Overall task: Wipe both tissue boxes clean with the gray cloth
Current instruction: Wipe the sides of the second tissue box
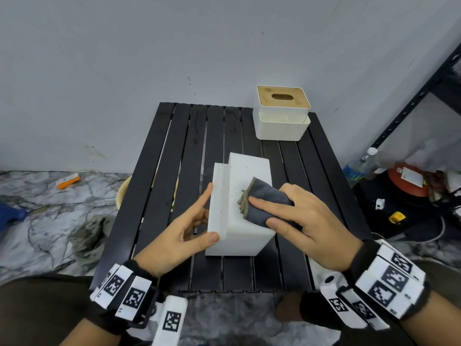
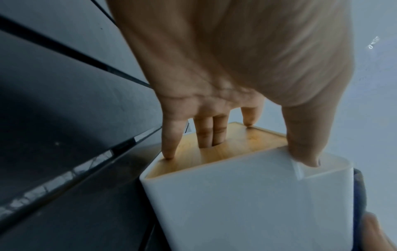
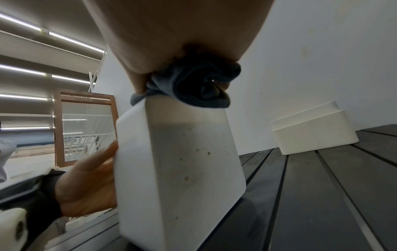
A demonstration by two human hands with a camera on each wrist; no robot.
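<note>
Tissue box (image 1: pixel 239 216), white, speckled, tipped on its side at centre of black slatted table (image 1: pixel 189 136), wooden lid facing left. Left hand (image 1: pixel 179 233) gripping lid side: thumb over near white edge, two fingers (image 2: pixel 211 130) inside lid slot. Gray cloth (image 1: pixel 264 203), folded, pressed on upward box face by right hand (image 1: pixel 304 221), fingers curled round it. Second tissue box (image 1: pixel 282 113) upright at far right corner, well apart
</note>
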